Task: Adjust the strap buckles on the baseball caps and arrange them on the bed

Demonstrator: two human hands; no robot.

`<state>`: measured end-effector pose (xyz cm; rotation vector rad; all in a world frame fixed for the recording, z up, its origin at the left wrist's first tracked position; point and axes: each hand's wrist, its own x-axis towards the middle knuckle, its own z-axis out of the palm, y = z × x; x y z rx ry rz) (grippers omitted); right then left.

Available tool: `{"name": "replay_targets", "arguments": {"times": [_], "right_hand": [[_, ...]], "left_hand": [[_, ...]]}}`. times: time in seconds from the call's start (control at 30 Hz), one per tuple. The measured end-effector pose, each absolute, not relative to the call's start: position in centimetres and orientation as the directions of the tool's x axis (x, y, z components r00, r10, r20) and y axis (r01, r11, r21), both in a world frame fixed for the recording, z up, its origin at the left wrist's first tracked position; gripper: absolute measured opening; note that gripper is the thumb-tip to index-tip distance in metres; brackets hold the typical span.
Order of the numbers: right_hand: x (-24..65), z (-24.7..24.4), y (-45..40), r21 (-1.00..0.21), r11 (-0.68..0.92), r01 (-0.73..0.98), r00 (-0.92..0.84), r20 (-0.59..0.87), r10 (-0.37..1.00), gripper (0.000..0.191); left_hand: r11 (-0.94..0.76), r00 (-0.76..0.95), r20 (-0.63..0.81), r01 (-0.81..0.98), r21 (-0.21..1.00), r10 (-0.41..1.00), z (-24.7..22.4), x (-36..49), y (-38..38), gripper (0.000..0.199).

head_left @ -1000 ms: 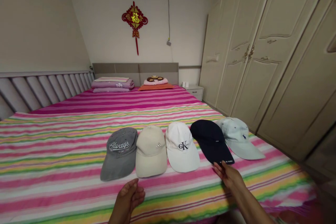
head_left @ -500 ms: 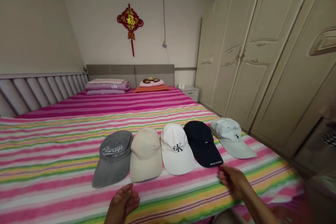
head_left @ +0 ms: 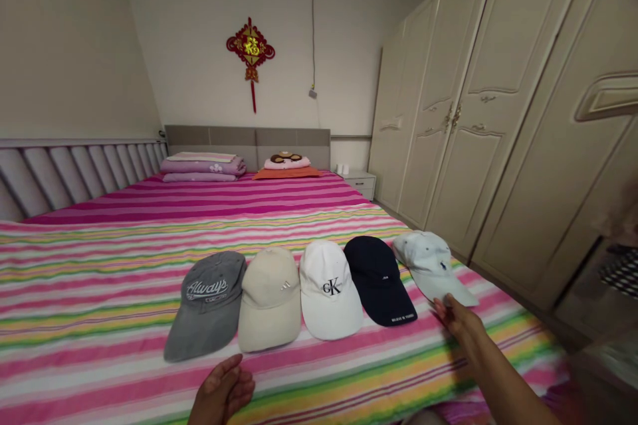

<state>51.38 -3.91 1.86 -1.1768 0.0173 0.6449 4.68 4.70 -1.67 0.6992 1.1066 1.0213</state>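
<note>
In the head view, my two hands were well apart near the bottom of the frame. My left hand (head_left: 222, 388), lower left of centre, held nothing; its fingers were loosely curled just below the beige cap (head_left: 270, 299). My right hand (head_left: 461, 324), lower right, had its fingertips at the near edge of the brim of the pale cap (head_left: 423, 255); whether they were pinching it, I couldn't tell.

The pale cap ended a row across the lower middle of the frame, on the striped bed cover (head_left: 124, 378). Left of it lay the navy cap (head_left: 376, 279), then the white cap (head_left: 326, 312), the beige one and, leftmost, the grey cap (head_left: 212, 305).

I judged that a tug on the brim could skew the pale cap or nudge the navy one close beside it, and that a drag on the loose cover could pull the row crooked.

I counted five caps, one of each colour, and two hands. At upper left of centre were one purple bedding stack (head_left: 189, 166) and one wall hanging (head_left: 250, 46); right of centre, one nightstand (head_left: 359, 182).
</note>
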Motion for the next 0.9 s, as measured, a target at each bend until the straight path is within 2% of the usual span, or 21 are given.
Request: {"name": "replay_targets", "arguments": {"times": [0.23,0.53,0.9], "right_hand": [[51.2,1.2,-3.6,-0.827,0.161,-0.538,0.773,-0.407,0.487,0.005],[50.2,1.1,-4.4,-0.849,0.096,-0.519,0.731,-0.384,0.564,0.017],[49.4,1.4,-5.6,-0.901,-0.003,-0.434,0.794,-0.384,0.472,0.015]], "left_hand": [[0.388,0.104,-0.375,-0.316,0.866,0.921,-1.8,4.7,4.7,0.057],[0.393,0.089,-0.386,-0.326,0.86,0.918,-1.4,5.0,4.5,0.057],[0.369,0.091,-0.361,-0.347,0.862,0.928,-1.1,5.1,4.0,0.051]]}}
